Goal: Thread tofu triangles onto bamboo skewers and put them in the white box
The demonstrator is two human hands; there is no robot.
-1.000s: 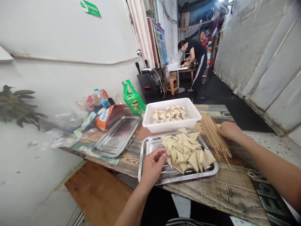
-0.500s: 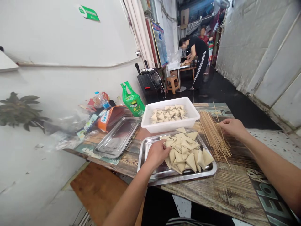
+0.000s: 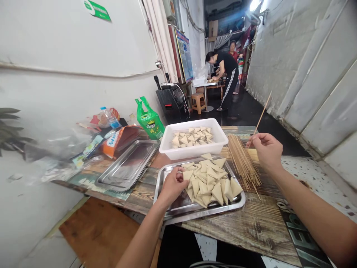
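Observation:
My left hand (image 3: 173, 183) is curled over the left part of a steel tray (image 3: 170, 208), pinching a pale triangular tofu piece (image 3: 187, 175) at the edge of the tofu pile (image 3: 212, 180). My right hand (image 3: 266, 149) is raised above the table with its fingers pinched on a single bamboo skewer (image 3: 260, 118) that points up and away. A bundle of bamboo skewers (image 3: 241, 160) lies on the table just left of that hand, beside the tray.
A white plastic tub (image 3: 192, 149) with more tofu triangles stands behind the tray. An empty steel tray (image 3: 126, 165), a green bag (image 3: 147, 121) and snack packets (image 3: 117, 137) sit at the left. Two people (image 3: 227, 74) work at a far table down the corridor.
My right hand has lifted one skewer off the bundle and raised it. My left hand has moved into the tofu pile and closed on a piece.

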